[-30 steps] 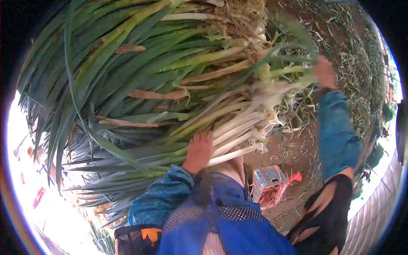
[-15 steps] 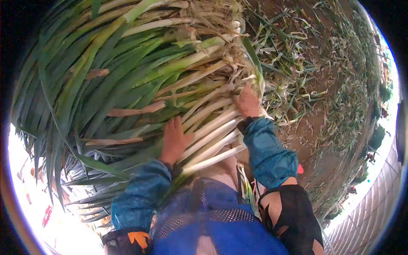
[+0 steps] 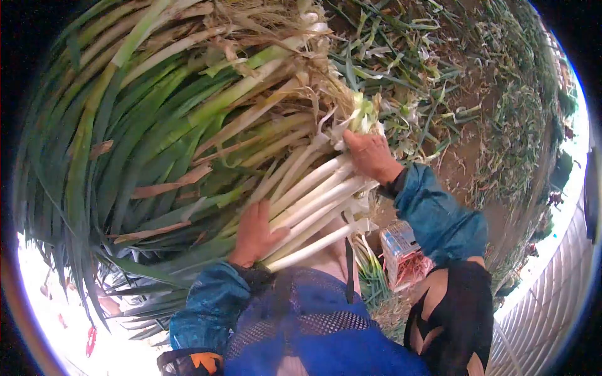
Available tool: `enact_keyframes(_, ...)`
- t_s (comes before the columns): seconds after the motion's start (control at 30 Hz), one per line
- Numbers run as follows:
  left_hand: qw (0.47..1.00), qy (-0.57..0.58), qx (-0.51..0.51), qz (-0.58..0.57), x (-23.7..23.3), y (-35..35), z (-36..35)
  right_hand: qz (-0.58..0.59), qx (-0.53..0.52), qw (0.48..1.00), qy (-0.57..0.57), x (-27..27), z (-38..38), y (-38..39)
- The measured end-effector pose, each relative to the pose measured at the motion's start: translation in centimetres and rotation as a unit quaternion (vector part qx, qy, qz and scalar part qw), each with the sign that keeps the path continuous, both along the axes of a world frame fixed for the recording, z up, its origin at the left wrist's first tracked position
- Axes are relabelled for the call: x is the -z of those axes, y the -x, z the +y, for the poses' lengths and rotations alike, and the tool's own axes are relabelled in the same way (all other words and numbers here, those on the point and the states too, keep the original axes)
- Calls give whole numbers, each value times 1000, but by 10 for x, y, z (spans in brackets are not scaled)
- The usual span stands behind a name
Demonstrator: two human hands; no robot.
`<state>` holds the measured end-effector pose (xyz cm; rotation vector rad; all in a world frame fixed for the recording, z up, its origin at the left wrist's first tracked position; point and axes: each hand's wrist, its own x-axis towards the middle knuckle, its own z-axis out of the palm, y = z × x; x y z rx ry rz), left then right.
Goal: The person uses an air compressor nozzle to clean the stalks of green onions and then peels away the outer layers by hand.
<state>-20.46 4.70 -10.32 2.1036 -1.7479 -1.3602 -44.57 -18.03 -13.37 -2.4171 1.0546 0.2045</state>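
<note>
A large heap of long green onions (image 3: 213, 119) lies across my lap and to the left, dark leaves to the left and root ends to the right. Several peeled white stalks (image 3: 313, 219) lie side by side nearest me. My left hand (image 3: 253, 237) rests flat on these stalks where white turns to green, fingers stretched and thumb apart. At their root ends my right hand (image 3: 371, 156) is closed, with its fingertips partly hidden. Pale green and white scraps (image 3: 365, 116) stick up just beyond it. Dry, stringy roots (image 3: 301, 88) cover the unpeeled onions farther up.
Peeled leaves and trimmings (image 3: 433, 81) litter the brown ground on the right. By my right knee is a printed packet with red strands (image 3: 401, 250). More green onions (image 3: 370, 269) lie low between my legs. A ribbed pale sheet (image 3: 545, 313) is at the lower right.
My right hand has turned and moved slightly down at the root ends, its elbow swinging right. The packet has come into view. My left hand stays on the stalks.
</note>
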Motion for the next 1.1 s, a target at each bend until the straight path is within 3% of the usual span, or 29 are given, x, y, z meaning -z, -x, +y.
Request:
enact_keyframes(0.03,1000,9,1,-7,7,0,7,41,2,999,-11,2,-9,4)
enact_keyframes(0.07,1000,19,2,-14,21,0,18,162,7,985,62,15,-31,18)
enact_keyframes(0.13,1000,18,-2,-7,25,0,16,184,155,948,210,16,-108,86)
enact_keyframes(0.17,1000,3,-6,8,18,-2,10,161,262,950,53,-51,-174,124)
enact_keyframes(0.2,1000,-14,-12,24,14,-1,7,212,163,950,160,-67,-177,130)
enact_keyframes(0.3,1000,-5,-6,-16,9,0,9,283,174,896,293,-69,-161,111)
enact_keyframes(0.33,1000,8,-2,-22,10,-1,7,269,223,919,179,-49,-154,100)
enact_keyframes(0.43,999,31,4,-24,14,4,13,83,189,973,-107,46,-81,59)
enact_keyframes(0.47,999,40,7,-22,13,2,14,148,195,959,-142,12,-45,-6)
enact_keyframes(0.57,998,63,2,-2,16,-1,14,291,0,957,-2,37,-27,-32)
enact_keyframes(0.63,998,60,6,4,11,0,13,259,-2,963,72,68,-81,51)
enact_keyframes(0.67,999,52,10,0,9,0,11,44,-29,969,240,82,-110,118)
enact_keyframes(0.7,999,43,13,-5,7,0,11,135,107,970,169,38,-140,134)
enact_keyframes(0.73,999,49,11,-16,8,0,11,243,231,936,106,-10,-170,147)
enact_keyframes(0.8,998,55,12,-30,7,6,15,404,185,854,272,-74,-178,135)
enact_keyframes(0.9,997,68,20,-33,11,4,14,92,46,973,208,-29,-153,127)
enact_keyframes(0.93,996,76,18,-33,11,4,12,188,98,972,103,-38,-114,65)
enact_keyframes(0.97,996,80,17,-34,11,3,13,190,97,977,30,-23,-77,26)
enact_keyframes(1.0,996,80,16,-34,11,2,17,79,73,994,2,4,-36,7)
enact_keyframes(1.03,997,72,14,-27,7,3,20,147,14,989,-21,32,-3,-14)
enact_keyframes(1.07,997,67,11,-23,5,3,17,121,-37,990,-55,24,23,-38)
enact_keyframes(1.1,998,63,8,-19,3,1,15,197,-60,977,-58,36,20,-39)
